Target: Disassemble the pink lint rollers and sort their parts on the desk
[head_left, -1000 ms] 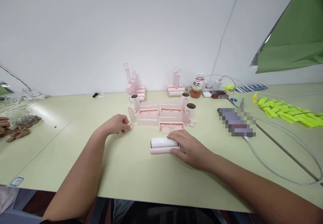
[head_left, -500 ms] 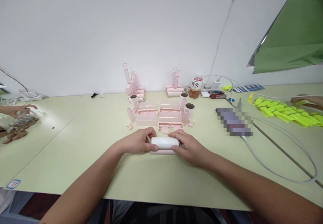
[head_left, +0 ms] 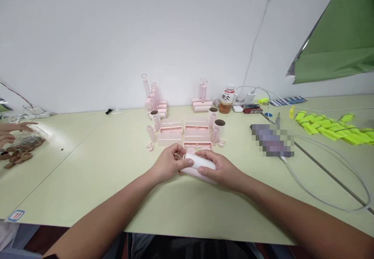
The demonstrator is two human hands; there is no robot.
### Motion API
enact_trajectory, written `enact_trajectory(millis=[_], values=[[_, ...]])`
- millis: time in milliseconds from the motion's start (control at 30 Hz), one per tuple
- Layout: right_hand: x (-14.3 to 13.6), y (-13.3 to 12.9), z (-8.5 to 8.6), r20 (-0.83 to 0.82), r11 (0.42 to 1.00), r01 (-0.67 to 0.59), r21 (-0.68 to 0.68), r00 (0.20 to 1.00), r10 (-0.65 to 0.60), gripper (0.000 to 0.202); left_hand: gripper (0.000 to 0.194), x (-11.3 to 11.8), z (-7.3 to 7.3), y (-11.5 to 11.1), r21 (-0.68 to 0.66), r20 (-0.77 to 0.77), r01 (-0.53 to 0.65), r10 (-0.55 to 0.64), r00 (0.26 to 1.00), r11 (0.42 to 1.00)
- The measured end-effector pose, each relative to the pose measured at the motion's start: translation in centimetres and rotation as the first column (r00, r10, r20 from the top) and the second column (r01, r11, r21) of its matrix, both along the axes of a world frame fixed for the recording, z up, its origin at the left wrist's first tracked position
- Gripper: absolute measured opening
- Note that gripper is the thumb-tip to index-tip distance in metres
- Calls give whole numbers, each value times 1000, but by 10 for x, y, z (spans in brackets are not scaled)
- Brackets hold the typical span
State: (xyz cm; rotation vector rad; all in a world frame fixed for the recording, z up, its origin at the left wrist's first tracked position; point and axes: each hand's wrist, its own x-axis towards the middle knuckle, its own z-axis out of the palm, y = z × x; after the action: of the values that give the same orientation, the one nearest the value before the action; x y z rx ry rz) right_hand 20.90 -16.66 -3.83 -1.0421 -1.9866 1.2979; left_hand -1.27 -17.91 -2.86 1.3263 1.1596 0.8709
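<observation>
A white roll [head_left: 201, 162] lies tilted in a pale pink holder [head_left: 200, 174], its right end nearer me. My left hand [head_left: 172, 161] grips the left end, thumb on top of the roll. My right hand [head_left: 223, 169] is closed round the right end. Just beyond are open pink cases [head_left: 197, 145] with small round pink discs at their front. Upright pink tubes with brown tops [head_left: 219, 128] and slim pink handles [head_left: 151, 133] stand on both sides of the cases.
Pink pieces [head_left: 202, 105] are stacked by the wall, beside a labelled bottle [head_left: 227, 99]. A blurred phone [head_left: 272, 140] with a white cable lies right, near neon yellow strips [head_left: 333, 126]. At far left, another person's hands [head_left: 14, 128] are over brown pieces [head_left: 19, 155].
The white roll and pink holder have turned, right end toward me, and my left hand has moved right with them. The other hand at the far right has left view.
</observation>
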Motion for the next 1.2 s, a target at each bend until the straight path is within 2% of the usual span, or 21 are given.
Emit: enact_trajectory(millis=[133,333,500,667,867,933,1000,1100,1133,1200], values=[[2,-1,3,24,999,-34,21,999,34,35,48,3,2,-3,-51,28,83,-81,996,995],[-1,-12,12,-36,998,-44,34,998,45,36,49,-4,13,-2,-86,69,182,-176,982,980],[-7,-18,15,-65,999,-48,21,997,49,35,48,-10,21,-3,-76,8,241,-241,970,967],[-11,-21,15,-76,999,31,34,997,-29,40,45,-10,27,-9,6,-143,177,-174,974,984],[-10,-23,10,-233,979,204,-9,952,-200,47,32,-4,33,-20,174,-236,109,-66,969,979],[-8,-22,9,-328,960,276,-46,903,-276,49,28,-1,32,-21,121,-226,149,-119,967,981],[-6,-19,9,-429,939,333,-90,838,-338,49,25,2,27,-21,-14,-180,230,-229,957,973],[-4,-15,9,-495,924,346,-161,782,-380,49,26,10,16,-22,-200,-133,348,-378,916,916],[-4,-14,8,-495,924,343,-169,781,-381,49,27,13,14,-22,-215,-157,368,-404,901,904],[-4,-13,7,-490,927,345,-149,788,-372,49,27,15,13,-23,-161,-269,380,-411,871,911]])
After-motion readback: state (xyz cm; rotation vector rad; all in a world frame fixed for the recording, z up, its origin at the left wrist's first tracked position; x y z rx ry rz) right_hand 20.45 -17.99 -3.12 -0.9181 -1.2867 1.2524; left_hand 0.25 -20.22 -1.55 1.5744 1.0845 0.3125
